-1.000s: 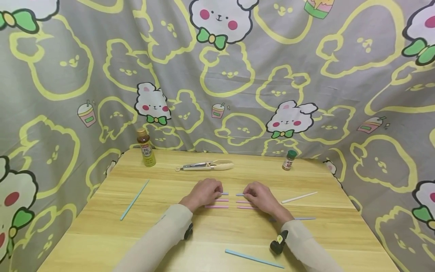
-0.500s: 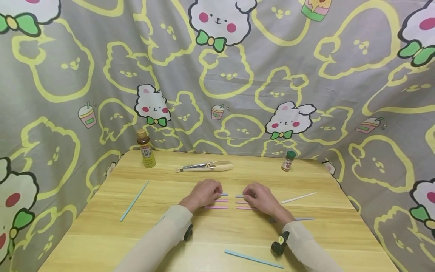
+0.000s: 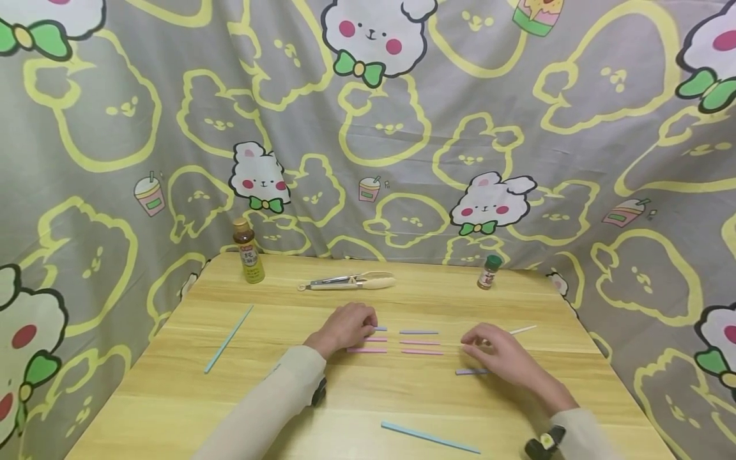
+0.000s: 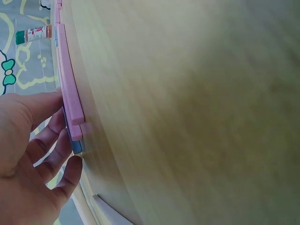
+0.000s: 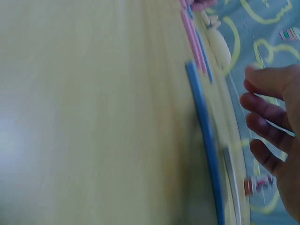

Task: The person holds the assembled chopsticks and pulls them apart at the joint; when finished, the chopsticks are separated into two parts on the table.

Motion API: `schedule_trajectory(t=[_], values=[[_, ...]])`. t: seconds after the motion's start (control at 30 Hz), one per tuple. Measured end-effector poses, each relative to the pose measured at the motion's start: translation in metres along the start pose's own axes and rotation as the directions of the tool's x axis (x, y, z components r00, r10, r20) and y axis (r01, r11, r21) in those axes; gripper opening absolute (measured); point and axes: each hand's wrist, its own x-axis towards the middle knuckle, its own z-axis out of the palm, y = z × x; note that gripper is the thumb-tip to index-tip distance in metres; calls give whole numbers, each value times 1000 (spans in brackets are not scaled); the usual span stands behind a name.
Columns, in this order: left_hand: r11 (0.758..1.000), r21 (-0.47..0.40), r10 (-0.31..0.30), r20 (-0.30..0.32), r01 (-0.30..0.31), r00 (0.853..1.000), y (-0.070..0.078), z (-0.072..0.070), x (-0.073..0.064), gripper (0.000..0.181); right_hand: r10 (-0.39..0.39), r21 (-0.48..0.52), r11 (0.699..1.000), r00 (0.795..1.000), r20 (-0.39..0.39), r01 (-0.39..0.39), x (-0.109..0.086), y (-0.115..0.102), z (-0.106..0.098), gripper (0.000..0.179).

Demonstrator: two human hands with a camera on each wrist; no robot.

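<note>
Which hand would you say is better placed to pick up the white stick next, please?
Probably the right hand: it is empty and near the white stick, while the left hand grips a bluish-purple stick farther away.

1) Left hand (image 3: 345, 324) pinches a lavender stick (image 3: 380, 329) on the bench (image 3: 161, 402)
2) Right hand (image 3: 506, 358) partly hides a white stick (image 3: 524, 329) and a purple stick (image 3: 470, 372)
3) Tongs (image 3: 376, 283) lie between a bottle (image 3: 249, 255) and a green-capped jar (image 3: 487, 275) toward the far edge
</note>
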Motion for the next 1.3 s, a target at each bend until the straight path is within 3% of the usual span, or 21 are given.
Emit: schedule_trajectory(t=[0.23,0.4,0.63,0.93,1.1,1.3], values=[[1000,1,-8,1,8,1000,-1,0,0,3,2,20,1000,999,52,-3,-39,15,-25,16],[1000,4,-4,-1,4,1000,0,0,0,4,20,58,998,987,157,-30,-50,24,-32,23],[1000,-2,12,-7,-12,1000,0,-2,0,4,-57,165,986,973,223,20,-51,32,-26,10],[1000,-1,11,-13,-11,1000,-2,0,2,6,105,136,982,978,178,-130,-47,35,-20,17],[1000,-9,5,-15,-5,1000,-3,1,1,4,101,109,987,981,166,-120,-47,36,-20,6],[1000,-19,3,-12,-3,1000,-1,-1,0,6,84,110,988,982,171,-103,-40,30,-20,4]])
